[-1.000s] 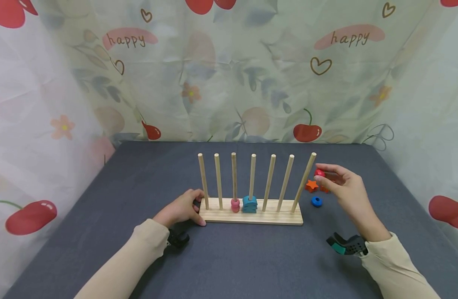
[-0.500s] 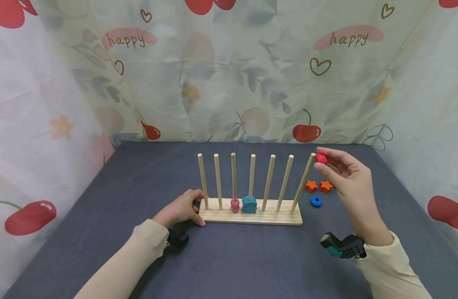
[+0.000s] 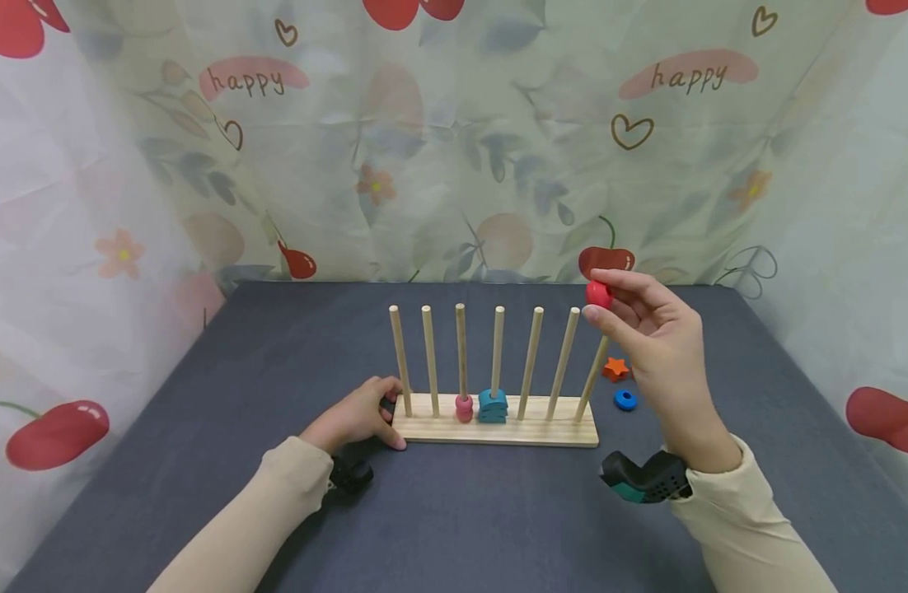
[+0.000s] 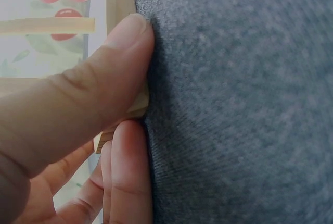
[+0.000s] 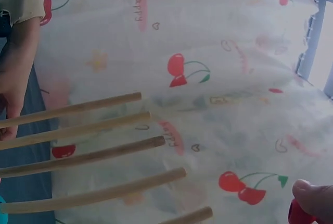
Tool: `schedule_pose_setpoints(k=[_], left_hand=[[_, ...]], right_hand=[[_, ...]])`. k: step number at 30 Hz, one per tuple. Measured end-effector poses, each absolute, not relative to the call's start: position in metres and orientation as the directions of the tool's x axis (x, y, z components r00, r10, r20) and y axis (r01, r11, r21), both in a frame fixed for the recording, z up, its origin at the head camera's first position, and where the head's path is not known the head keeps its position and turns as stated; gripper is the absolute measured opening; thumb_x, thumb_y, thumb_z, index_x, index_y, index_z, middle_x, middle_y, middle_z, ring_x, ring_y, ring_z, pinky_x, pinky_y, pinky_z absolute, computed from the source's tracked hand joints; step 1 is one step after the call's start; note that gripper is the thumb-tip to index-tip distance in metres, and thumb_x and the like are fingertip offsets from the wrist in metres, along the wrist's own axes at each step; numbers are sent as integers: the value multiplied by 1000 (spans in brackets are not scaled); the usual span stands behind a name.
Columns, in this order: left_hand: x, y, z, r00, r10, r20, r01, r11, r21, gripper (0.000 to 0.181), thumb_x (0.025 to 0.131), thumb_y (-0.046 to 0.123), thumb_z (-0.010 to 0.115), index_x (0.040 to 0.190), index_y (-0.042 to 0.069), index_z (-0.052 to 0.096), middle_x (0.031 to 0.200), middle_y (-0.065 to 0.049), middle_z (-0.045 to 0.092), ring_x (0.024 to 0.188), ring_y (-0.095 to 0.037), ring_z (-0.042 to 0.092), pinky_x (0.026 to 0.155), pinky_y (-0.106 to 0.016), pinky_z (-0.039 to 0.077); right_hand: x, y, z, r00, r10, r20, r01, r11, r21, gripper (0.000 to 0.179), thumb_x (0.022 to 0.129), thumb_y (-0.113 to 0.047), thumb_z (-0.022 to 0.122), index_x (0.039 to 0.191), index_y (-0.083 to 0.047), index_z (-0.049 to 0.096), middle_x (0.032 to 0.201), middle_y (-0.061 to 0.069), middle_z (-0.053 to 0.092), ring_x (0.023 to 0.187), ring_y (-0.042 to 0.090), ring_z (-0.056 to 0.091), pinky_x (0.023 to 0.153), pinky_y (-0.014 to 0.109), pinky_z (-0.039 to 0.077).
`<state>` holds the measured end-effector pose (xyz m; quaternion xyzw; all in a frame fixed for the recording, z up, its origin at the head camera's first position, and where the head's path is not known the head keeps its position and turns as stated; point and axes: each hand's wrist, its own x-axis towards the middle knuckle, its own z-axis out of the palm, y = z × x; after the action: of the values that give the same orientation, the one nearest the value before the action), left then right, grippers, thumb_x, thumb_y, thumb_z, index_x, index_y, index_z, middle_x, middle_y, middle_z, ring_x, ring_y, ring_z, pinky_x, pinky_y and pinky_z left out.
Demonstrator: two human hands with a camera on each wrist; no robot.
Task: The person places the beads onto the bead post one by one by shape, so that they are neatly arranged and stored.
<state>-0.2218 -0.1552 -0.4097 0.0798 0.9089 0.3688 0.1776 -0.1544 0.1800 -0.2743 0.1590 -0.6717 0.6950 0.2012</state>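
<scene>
A wooden peg board [image 3: 521, 432] with a row of several upright pegs stands mid-table. My left hand [image 3: 353, 414] grips its left end; the left wrist view has the thumb [image 4: 122, 47] along the front edge and fingers against the end face. Between thumb and fingertips, my right hand [image 3: 657, 342] pinches a red bead [image 3: 598, 294] above the tip of the rightmost peg, overlapping that peg in the head view. The right wrist view catches only part of the red bead [image 5: 296, 214]. Pink beads [image 3: 464, 409] sit low on the third peg from the left, teal pieces [image 3: 493, 407] on the fourth.
Right of the board, an orange star [image 3: 615, 369] and a blue ring bead [image 3: 625, 400] lie on the dark grey tabletop [image 3: 491, 519]. A second orange star is hidden behind my right hand. Printed curtains [image 3: 454, 165] enclose the table at the back and sides.
My right hand has lifted the red bead from beside the orange stars and brought it up and left to the rightmost peg's top. The left hand stays on the board.
</scene>
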Motion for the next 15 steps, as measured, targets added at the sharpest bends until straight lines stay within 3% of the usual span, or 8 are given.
schedule_pose_setpoints(k=[7, 15], left_hand=[[-222, -156, -410, -924, 275, -265, 13, 714, 700, 76, 58, 4, 92, 124, 6, 54, 116, -11, 48, 94, -21, 56, 80, -34, 49], [-223, -156, -412, -922, 269, -277, 3, 723, 691, 75, 59, 5, 92, 124, 7, 54, 117, -11, 47, 95, -21, 56, 81, -35, 49]], right_hand=[[-166, 168, -281, -830, 24, 557, -554, 73, -829, 37, 85, 2, 70, 121, -4, 64, 122, 3, 60, 108, 13, 61, 90, 18, 49], [-182, 159, -292, -791, -30, 611, -604, 194, -773, 39, 83, 7, 70, 121, 4, 60, 117, -8, 61, 108, 9, 60, 94, 17, 46]])
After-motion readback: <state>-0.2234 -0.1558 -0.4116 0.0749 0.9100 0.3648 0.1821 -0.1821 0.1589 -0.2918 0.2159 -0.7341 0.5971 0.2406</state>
